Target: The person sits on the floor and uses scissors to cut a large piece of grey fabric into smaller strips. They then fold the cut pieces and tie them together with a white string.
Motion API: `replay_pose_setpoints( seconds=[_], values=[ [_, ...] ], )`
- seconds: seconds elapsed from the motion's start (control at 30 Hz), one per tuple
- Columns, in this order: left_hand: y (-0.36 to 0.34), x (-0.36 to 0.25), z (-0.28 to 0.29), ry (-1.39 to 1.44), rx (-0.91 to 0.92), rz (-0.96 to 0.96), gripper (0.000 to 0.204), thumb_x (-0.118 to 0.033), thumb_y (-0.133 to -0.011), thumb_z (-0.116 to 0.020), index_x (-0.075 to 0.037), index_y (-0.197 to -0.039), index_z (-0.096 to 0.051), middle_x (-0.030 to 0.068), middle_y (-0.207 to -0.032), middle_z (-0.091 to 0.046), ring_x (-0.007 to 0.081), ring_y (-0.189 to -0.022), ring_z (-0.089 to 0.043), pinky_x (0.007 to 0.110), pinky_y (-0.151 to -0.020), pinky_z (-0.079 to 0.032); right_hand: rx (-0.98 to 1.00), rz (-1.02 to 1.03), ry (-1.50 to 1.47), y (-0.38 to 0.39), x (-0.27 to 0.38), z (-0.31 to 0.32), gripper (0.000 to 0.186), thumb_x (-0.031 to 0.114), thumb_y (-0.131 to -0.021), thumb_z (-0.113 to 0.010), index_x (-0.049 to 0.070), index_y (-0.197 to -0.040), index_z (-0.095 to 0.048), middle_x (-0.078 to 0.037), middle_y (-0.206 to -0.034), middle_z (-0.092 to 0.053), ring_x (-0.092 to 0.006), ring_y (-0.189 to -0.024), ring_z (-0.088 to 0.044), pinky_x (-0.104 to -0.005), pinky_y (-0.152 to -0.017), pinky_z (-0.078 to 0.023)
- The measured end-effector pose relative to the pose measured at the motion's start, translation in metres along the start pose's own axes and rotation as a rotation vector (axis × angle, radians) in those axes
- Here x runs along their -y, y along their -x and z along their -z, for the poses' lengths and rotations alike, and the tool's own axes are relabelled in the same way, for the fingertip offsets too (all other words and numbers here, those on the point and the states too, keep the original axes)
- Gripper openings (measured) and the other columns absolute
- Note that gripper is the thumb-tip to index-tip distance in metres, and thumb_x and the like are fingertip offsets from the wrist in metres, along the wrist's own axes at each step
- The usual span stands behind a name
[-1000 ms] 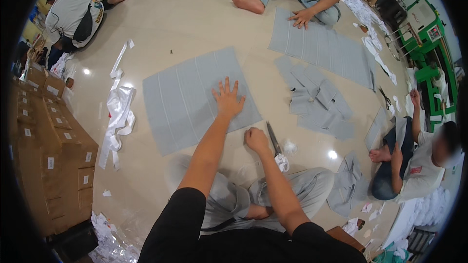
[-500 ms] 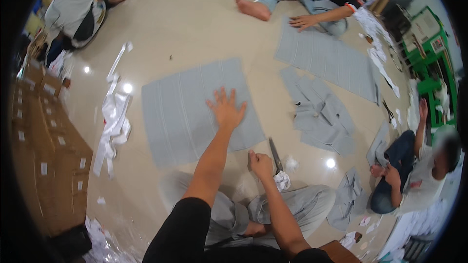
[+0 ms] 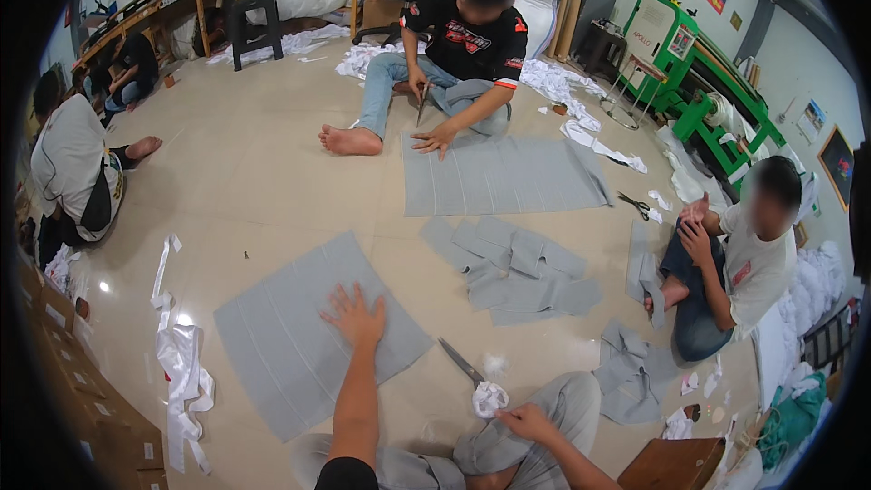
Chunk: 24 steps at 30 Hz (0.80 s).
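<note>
My left hand [image 3: 354, 318] lies spread on a grey ribbed fabric panel [image 3: 277, 327] marked with pale stripes. My right hand [image 3: 524, 422] is loosely closed above my right knee, just beside large scissors [image 3: 461, 360] whose handle is wrapped in white cloth [image 3: 490, 399]. I cannot make out whether it holds anything. The scissors lie right of the panel, near a small white tuft [image 3: 494, 366]. Loose grey cut pieces [image 3: 522, 286] lie farther forward and right, with another pile [image 3: 626, 372] beside my knee.
A co-worker [image 3: 463, 45] ahead holds scissors over another grey panel [image 3: 499, 172]. Others sit at right [image 3: 744, 281] and left [image 3: 73, 163]. Cardboard boxes [image 3: 82, 399] and white strips [image 3: 181, 381] lie left. A green machine [image 3: 689, 91] stands at back right, a wooden board [image 3: 671, 463] near right.
My view has lifted, showing more of the room. My left hand stays spread on the panel. My right hand has moved from the panel's edge toward the scissors' wrapped handle.
</note>
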<state>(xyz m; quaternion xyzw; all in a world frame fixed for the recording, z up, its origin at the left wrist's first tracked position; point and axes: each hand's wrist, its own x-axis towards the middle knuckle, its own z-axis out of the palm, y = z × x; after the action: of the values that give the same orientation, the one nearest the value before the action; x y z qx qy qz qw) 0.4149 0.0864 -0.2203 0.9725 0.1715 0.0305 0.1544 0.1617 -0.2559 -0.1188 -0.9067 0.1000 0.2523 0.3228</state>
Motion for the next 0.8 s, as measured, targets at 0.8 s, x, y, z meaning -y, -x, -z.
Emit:
replay_pose_setpoints(
  seconds=[0.8],
  values=[
    [0.001, 0.010, -0.010, 0.011, -0.048, -0.028, 0.077, -0.064, -0.100, -0.035, -0.017, -0.160, -0.033, 0.0201, -0.169, -0.014, 0.0441, -0.155, -0.005, 0.074, -0.115, 0.007, -0.367, -0.370, -0.099, 0.192, -0.107, 0.125, 0.056, 0.035, -0.085, -0.083, 0.000, -0.052, -0.054, 0.003, -0.049, -0.045, -0.0056, -0.051, -0.039, -0.0290, -0.047, -0.033]
  ],
)
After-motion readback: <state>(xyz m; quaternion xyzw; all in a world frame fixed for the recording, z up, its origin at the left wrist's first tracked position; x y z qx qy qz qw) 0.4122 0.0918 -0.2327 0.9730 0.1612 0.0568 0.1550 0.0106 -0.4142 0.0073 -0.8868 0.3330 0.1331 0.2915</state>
